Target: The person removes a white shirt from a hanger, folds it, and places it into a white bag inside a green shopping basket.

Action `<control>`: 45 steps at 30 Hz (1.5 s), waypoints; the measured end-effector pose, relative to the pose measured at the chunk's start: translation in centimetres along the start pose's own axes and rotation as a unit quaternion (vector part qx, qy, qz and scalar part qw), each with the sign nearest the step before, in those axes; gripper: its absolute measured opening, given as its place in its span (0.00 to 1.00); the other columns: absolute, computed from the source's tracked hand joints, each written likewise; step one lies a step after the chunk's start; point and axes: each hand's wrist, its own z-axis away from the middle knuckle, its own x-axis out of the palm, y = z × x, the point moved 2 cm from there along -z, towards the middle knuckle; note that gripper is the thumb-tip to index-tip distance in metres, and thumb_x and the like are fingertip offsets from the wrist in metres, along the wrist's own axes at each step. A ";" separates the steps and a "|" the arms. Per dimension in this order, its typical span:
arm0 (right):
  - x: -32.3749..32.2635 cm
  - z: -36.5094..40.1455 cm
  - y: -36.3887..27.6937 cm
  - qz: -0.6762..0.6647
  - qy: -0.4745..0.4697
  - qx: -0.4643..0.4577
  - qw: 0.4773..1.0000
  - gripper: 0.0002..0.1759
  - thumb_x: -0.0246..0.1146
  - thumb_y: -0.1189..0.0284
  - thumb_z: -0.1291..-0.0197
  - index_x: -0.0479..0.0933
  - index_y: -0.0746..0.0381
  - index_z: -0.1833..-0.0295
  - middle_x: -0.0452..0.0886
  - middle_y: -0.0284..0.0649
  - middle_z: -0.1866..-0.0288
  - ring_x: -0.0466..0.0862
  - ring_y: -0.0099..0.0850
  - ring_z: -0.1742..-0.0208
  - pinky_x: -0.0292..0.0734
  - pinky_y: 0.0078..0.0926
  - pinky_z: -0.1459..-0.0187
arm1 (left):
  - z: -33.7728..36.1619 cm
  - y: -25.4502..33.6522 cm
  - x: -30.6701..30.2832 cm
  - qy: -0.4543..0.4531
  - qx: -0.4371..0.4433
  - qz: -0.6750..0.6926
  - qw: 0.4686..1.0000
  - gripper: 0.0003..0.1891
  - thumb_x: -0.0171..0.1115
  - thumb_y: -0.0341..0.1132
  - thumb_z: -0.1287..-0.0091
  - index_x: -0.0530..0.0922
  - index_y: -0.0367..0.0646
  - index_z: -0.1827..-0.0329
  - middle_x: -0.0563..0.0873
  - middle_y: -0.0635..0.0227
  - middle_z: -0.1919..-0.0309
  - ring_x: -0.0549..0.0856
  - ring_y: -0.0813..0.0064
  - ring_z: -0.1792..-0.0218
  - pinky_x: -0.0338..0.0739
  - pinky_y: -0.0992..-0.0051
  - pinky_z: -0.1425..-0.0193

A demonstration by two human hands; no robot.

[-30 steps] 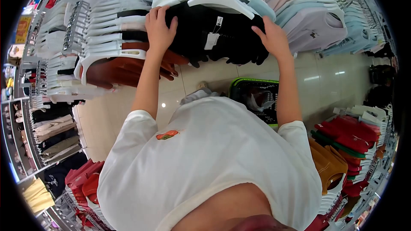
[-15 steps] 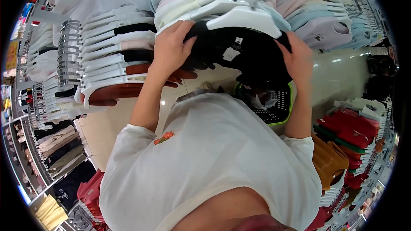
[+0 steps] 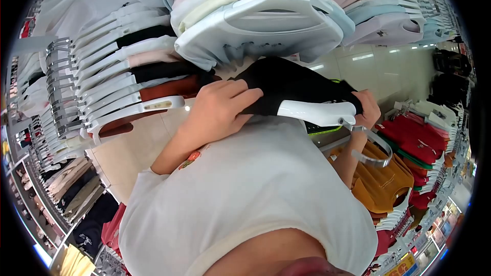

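A black shirt (image 3: 296, 84) hangs on a white hanger (image 3: 312, 112) in front of my chest, with the hanger's metal hook (image 3: 373, 156) swung down toward my right forearm. My left hand (image 3: 225, 105) is closed on the shirt's left part, thumb underneath. At the other end, my right hand (image 3: 368, 108) grips the black fabric beside the hanger; its fingers are partly hidden. Just beyond the shirt, a white shirt (image 3: 261, 23) on a hanger faces me at the front of a rack.
Left of me, hangers with white, black and brown clothes (image 3: 163, 88) crowd a rail. Red shirts (image 3: 411, 135) and mustard garments (image 3: 381, 184) hang on the right. A basket with a green rim (image 3: 325, 130) shows partly below the shirt. Pale clothes (image 3: 378, 28) hang at the back right.
The black shirt and its hanger have come away from the front rack toward my chest and tipped, so the hook points toward me. The white shirt behind it is now exposed.
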 end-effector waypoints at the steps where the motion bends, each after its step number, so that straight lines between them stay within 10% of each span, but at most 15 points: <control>1: -0.1 0.3 0.4 -0.008 -0.018 0.017 1.000 0.18 0.62 0.85 0.69 0.80 0.66 0.64 0.76 0.45 0.71 0.79 0.44 0.69 0.75 0.28 0.65 | -0.1 0.0 0.1 -0.010 -0.012 0.002 1.000 0.28 0.76 0.25 0.63 0.82 0.43 0.53 0.79 0.63 0.68 0.81 0.59 0.68 0.76 0.66 0.66; 17: -2.2 4.4 4.3 0.041 -0.122 0.021 0.992 0.05 0.61 0.84 0.45 0.79 0.68 0.62 0.76 0.49 0.71 0.79 0.47 0.69 0.74 0.35 0.64 | 1.2 1.0 1.9 0.014 -0.039 0.158 0.987 0.28 0.80 0.44 0.48 0.83 0.39 0.48 0.86 0.61 0.53 0.84 0.58 0.53 0.78 0.67 0.50; 23: -0.5 5.4 4.3 0.024 -0.173 -0.005 0.985 0.16 0.67 0.85 0.57 0.80 0.66 0.58 0.81 0.49 0.65 0.83 0.52 0.62 0.78 0.38 0.60 | 5.0 3.7 8.7 0.043 -0.170 0.018 0.984 0.19 0.74 0.33 0.45 0.79 0.41 0.51 0.83 0.59 0.63 0.83 0.52 0.59 0.77 0.58 0.57; 27: -0.4 0.6 0.2 -0.194 -0.392 -0.013 0.899 0.31 0.83 0.62 0.60 0.82 0.64 0.51 0.83 0.45 0.58 0.84 0.42 0.59 0.78 0.32 0.54 | 8.5 5.1 9.2 0.077 -0.244 -0.073 0.964 0.18 0.70 0.27 0.50 0.78 0.42 0.54 0.82 0.60 0.67 0.82 0.52 0.64 0.76 0.58 0.62; 30: 1.7 -4.9 1.1 -0.335 -0.200 -0.105 0.915 0.38 0.82 0.59 0.60 0.80 0.63 0.42 0.83 0.43 0.44 0.82 0.40 0.43 0.75 0.37 0.40 | 11.6 5.9 8.6 0.093 -0.249 -0.108 0.958 0.17 0.68 0.26 0.52 0.78 0.44 0.58 0.82 0.62 0.69 0.83 0.54 0.67 0.76 0.60 0.65; 34: 7.6 -13.4 0.4 -0.017 0.011 -0.245 0.969 0.34 0.75 0.65 0.54 0.77 0.58 0.37 0.80 0.42 0.42 0.79 0.48 0.43 0.75 0.40 0.40 | 14.2 6.5 8.2 0.117 -0.254 -0.144 0.949 0.15 0.67 0.25 0.53 0.78 0.44 0.61 0.81 0.64 0.71 0.82 0.57 0.70 0.75 0.62 0.68; 45: 11.1 -15.0 1.1 0.045 0.146 -0.294 0.944 0.25 0.71 0.69 0.48 0.82 0.57 0.42 0.77 0.37 0.36 0.78 0.39 0.47 0.77 0.39 0.46 | 14.7 5.9 5.8 0.169 -0.222 -0.178 0.944 0.13 0.67 0.24 0.54 0.79 0.42 0.63 0.80 0.65 0.74 0.80 0.60 0.74 0.73 0.65 0.70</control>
